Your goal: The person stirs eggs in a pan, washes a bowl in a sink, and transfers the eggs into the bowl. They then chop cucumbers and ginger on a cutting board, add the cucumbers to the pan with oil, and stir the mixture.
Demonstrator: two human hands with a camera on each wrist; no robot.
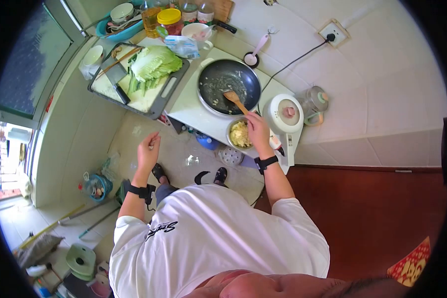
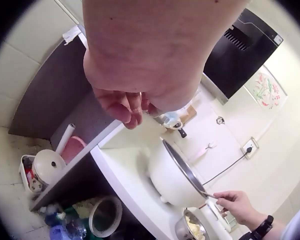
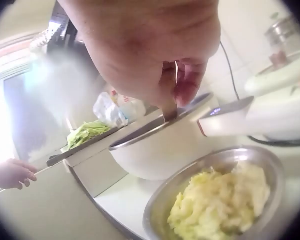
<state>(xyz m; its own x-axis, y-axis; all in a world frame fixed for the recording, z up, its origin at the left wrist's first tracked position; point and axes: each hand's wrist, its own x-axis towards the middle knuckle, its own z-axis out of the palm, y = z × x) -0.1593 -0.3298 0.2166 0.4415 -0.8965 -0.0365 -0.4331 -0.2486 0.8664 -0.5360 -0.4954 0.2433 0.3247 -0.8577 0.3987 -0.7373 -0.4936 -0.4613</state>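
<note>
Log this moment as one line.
Right hand: holds wooden spatula, head in pan; Left hand: holds nothing; Metal bowl: beside pan, yellowish food inside

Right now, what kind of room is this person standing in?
It looks like a kitchen, probably in a home: the right hand holds a wooden spatula in a pan, and leafy cabbage lies on a cutting board nearby.

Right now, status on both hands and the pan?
Right hand grips spatula, dipped in pan. Left hand holds nothing. Possible snag: bowl close beside pan.
</note>
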